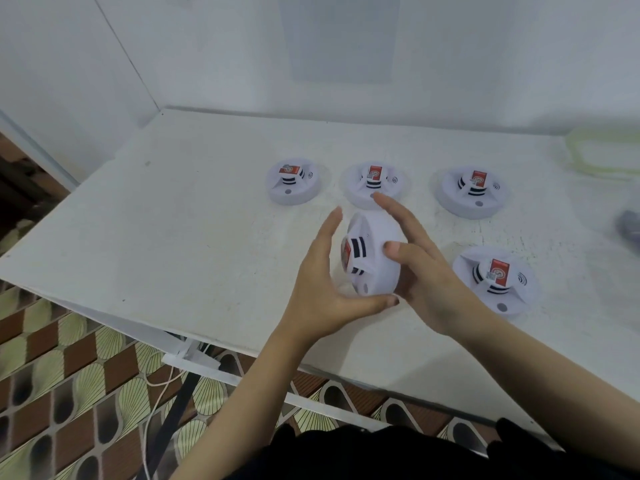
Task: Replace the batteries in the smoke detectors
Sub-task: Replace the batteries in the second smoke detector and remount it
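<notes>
A white smoke detector [372, 261] with a red label and black vent slots is tipped up on its edge above the white table [173, 220], its face turned left. My right hand [426, 282] grips it, thumb on the rim and fingers behind its back. My left hand [318, 289] cups it from the left, fingers straight beside the face and thumb under the lower edge. Other detectors lie face up: three in a back row at left [292, 181], middle [372, 185] and right [472, 190], and one at the near right [495, 278].
A translucent container with a green rim [606, 154] stands at the back right of the table. A blurred dark object [628, 230] lies at the right edge. White walls close the back and left. A white cable [156, 393] hangs over the patterned floor below the table's front edge.
</notes>
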Demonstrator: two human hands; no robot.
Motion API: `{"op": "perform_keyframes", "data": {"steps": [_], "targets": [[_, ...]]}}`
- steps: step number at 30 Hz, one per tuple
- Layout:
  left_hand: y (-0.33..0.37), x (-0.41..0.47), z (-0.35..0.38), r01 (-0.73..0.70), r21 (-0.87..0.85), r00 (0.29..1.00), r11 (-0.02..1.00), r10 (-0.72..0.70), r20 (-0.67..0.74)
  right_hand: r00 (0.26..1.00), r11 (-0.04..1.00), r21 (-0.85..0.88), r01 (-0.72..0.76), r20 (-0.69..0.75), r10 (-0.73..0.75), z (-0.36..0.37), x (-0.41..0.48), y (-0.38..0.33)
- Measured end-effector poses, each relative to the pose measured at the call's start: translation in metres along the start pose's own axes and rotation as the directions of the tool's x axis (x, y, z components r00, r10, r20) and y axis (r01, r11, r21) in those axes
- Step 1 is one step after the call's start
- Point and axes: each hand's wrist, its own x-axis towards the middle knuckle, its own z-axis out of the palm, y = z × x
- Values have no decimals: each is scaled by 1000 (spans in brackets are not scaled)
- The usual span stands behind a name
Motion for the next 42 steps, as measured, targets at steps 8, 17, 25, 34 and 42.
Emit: {"op": "perform_keyframes", "data": {"steps": [8,17,25,34,42], "targets": [[-6,-1,5,81,-4,996,997,-81,-37,994,987,131,-96,-42,102,-9,-4,7],[-19,-5,7,97,80,993,992,-91,-81,991,992,25,-121,-48,122,-18,-6,20],[-20,-6,5,119,82,989,989,-110,-102,989,992,6,-129,-67,129,-21,-7,31],[-17,-8,7,132,97,981,986,-117,-152,995,993,-97,-62,-85,54,-17,-7,34],[-18,-8,8,108,109,983,988,-90,-162,994,994,-82,-67,-88,60,-17,-8,32]]}}
